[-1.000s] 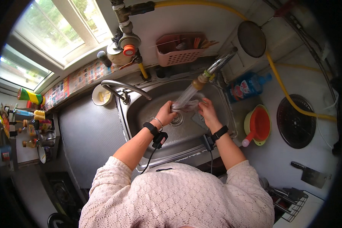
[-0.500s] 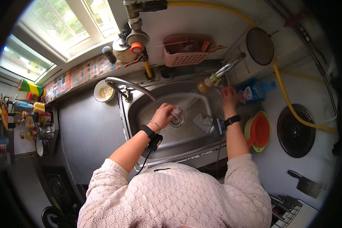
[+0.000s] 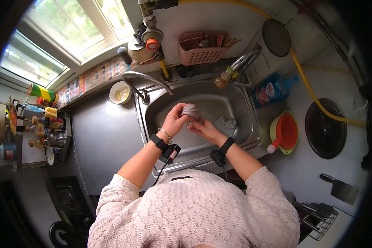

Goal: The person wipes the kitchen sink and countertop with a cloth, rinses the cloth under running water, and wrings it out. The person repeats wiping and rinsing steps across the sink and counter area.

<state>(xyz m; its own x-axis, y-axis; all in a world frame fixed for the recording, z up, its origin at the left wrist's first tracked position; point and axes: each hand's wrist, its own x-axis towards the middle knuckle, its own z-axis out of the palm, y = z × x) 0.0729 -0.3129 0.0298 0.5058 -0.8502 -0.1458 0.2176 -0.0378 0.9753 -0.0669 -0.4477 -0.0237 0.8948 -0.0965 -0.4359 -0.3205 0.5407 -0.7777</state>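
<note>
Over the steel sink, my left hand pinches a rounded, purplish-grey thing with fine lines on its surface; its kind is not clear. My right hand has its curled fingers against the lower right side of the same thing, slightly blurred. Below and to the right of the hands, a crumpled grey cloth lies on the sink bottom. No water stream shows from the brass-ended tap at the sink's far right.
A curved faucet arches over the sink's left corner. Beside it stands a white bowl with pale yellow pieces. To the right are a blue bottle, an orange ladle in a green basin, a dark round lid and a cleaver.
My right hand has come from the tap to the thing in my left hand. The water has stopped running. My left hand has lifted slightly, and the view has shifted a little.
</note>
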